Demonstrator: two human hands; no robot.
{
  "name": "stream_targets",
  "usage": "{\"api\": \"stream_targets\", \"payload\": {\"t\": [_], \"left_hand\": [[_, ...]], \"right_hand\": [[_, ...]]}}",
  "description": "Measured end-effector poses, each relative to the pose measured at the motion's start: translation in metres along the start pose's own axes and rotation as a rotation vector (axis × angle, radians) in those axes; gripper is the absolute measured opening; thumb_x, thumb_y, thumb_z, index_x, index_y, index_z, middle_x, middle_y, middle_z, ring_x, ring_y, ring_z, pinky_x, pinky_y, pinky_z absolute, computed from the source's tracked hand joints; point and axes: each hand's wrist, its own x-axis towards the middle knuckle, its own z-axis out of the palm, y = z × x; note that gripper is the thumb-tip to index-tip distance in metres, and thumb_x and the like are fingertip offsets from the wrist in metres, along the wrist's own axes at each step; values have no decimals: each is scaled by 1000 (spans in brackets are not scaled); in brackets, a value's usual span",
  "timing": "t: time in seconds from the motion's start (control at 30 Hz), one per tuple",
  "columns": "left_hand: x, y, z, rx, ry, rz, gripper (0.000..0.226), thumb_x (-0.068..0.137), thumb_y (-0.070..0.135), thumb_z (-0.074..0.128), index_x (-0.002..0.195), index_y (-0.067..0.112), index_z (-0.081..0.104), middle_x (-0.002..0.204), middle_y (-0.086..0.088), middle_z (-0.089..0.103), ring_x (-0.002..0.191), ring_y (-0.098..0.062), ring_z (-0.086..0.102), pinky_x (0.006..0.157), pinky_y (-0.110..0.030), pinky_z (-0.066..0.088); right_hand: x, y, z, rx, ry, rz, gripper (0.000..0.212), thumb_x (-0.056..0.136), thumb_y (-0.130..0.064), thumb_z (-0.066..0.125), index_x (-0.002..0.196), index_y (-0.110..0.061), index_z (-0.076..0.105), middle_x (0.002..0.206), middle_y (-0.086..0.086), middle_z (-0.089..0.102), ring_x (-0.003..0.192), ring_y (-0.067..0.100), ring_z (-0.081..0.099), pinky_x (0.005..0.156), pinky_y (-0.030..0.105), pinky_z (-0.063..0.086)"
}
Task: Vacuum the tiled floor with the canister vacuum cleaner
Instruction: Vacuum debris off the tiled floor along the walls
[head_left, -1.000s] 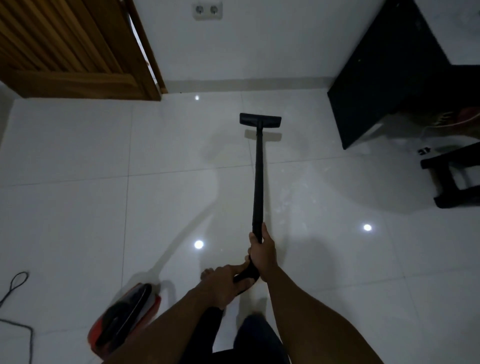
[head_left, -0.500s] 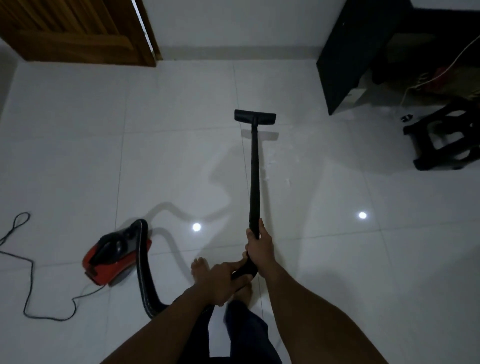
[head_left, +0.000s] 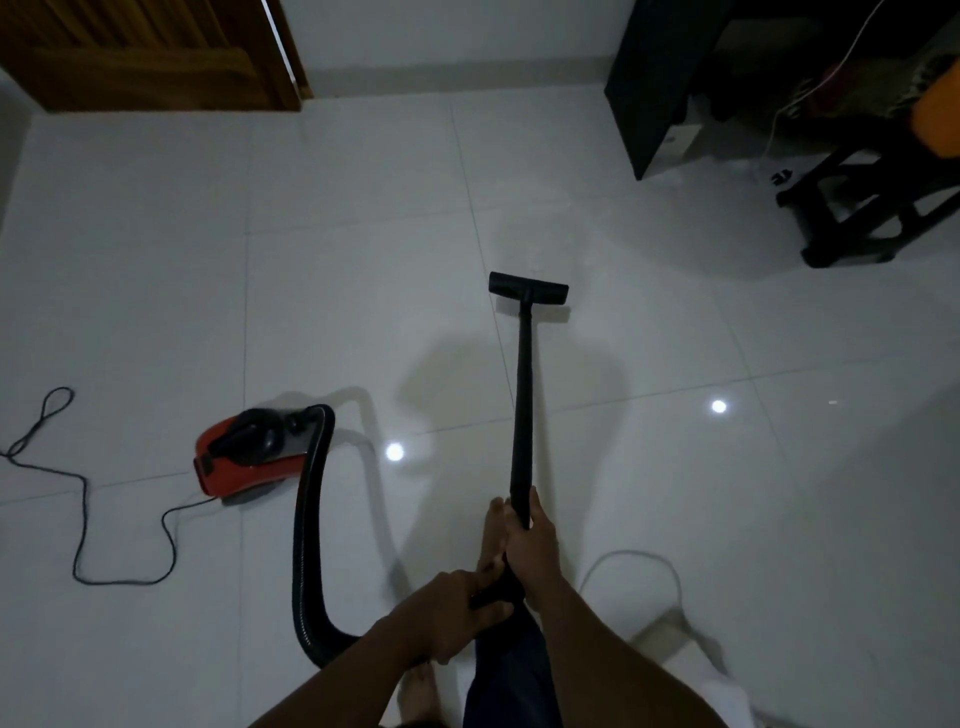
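Glossy white tiled floor (head_left: 156, 260), dim room, two light reflections on the tiles.

Grip: your right hand (head_left: 530, 545) is clenched round the near end of the black wand (head_left: 523, 405), thumb lying along the tube. Your left hand (head_left: 462, 608) sits just behind and below it, fingers wrapped round the curved handle end.

Wand runs straight ahead from the grip, sloping down to the floor nozzle (head_left: 528, 287), which rests flat on the tile.

Hose (head_left: 306, 545) passes under your left forearm, then curves up and away to the red-and-black canister (head_left: 244, 462). Canister stands on the floor to your left, well apart from the nozzle.

Power cord (head_left: 78, 519) trails from the canister in loose loops further left.

Wooden door (head_left: 130, 52) far left; dark cabinet (head_left: 654, 78) and stool (head_left: 857, 208) far right.
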Motion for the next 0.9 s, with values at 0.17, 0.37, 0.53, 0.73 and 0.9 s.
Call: {"api": "stream_targets", "payload": {"t": [0.17, 0.37, 0.53, 0.73, 0.9], "left_hand": [[-34, -65, 68, 19, -74, -9, 63, 87, 70, 49, 143, 42, 48, 122, 13, 69, 105, -1, 65, 99, -34, 51], [-59, -127, 152, 176, -151, -93, 73, 80, 89, 35, 144, 57, 25, 157, -23, 24, 146, -49, 15, 117, -60, 23], [-57, -149, 186, 200, -85, -63, 68, 68, 99, 26, 116, 84, -21, 148, -32, -38, 138, -46, -38, 121, -62, 0], [-27, -152, 197, 210, -59, -126, 74, 66, 100, 19, 127, 79, -17, 152, -32, -33, 138, -47, -38, 119, -63, -7], [8, -143, 187, 183, -75, -240, 84, 78, 84, 28, 150, 54, -3, 157, -35, -18, 143, -50, -28, 120, -62, -4]], "right_hand": [[-52, 98, 18, -52, 12, 21, 54, 105, -39, 52, 156, -40, 35, 95, 6, 73, 74, 21, 71, 71, 42, 62], [-124, 166, 13, 12, 3, 101, 60, 104, -45, 52, 159, -36, 30, 88, -15, 64, 77, 6, 67, 74, 30, 59], [-125, 205, 17, -40, 8, 121, 65, 105, -35, 54, 161, -37, 22, 103, -4, 69, 89, 18, 71, 89, 45, 59], [-82, 228, 23, -50, 30, 130, 65, 101, -43, 56, 158, -41, 27, 114, 16, 69, 79, 25, 71, 79, 47, 61], [-35, 231, 22, -65, 19, 116, 68, 98, -47, 55, 159, -43, 25, 130, 16, 60, 79, 24, 70, 66, 40, 62]]}}
